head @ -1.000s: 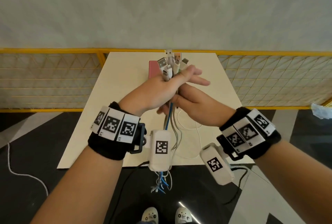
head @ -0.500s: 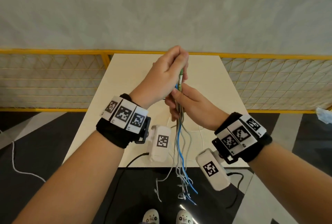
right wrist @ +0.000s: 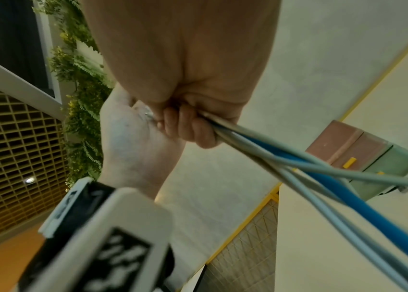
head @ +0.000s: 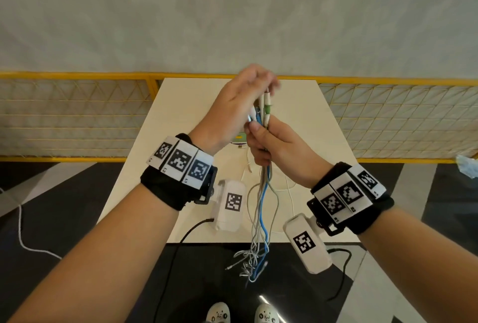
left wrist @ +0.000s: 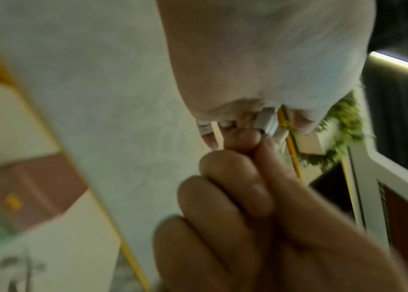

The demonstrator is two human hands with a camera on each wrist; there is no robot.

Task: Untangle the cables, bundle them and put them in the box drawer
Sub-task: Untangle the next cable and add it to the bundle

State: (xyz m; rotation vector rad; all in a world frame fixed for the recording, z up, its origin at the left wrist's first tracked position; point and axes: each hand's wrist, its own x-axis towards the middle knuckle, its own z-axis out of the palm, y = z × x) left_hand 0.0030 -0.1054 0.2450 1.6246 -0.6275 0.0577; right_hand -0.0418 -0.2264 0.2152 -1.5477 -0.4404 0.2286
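A bundle of white, grey and blue cables (head: 263,201) hangs upright above the table's near half, its loose ends (head: 252,263) dangling past the front edge. My right hand (head: 269,141) grips the bundle just below the plugs (head: 266,108); its curled fingers wrap the cables (right wrist: 260,144) in the right wrist view. My left hand (head: 245,100), blurred, is above it with its fingertips curled over the plug tips (left wrist: 266,122). The pink and green drawer box (right wrist: 347,146) stands on the table, mostly hidden behind my hands in the head view.
The cream table (head: 181,105) carries a loose white cable (head: 288,188) near its front. Yellow mesh fencing (head: 77,115) runs behind and on both sides. A white cord (head: 20,232) lies on the dark floor at the left.
My right hand has slid up the bundle to just under the plugs. The left hand has loosened from a full grip to fingertips on the plug ends, and the hanging ends have shifted.
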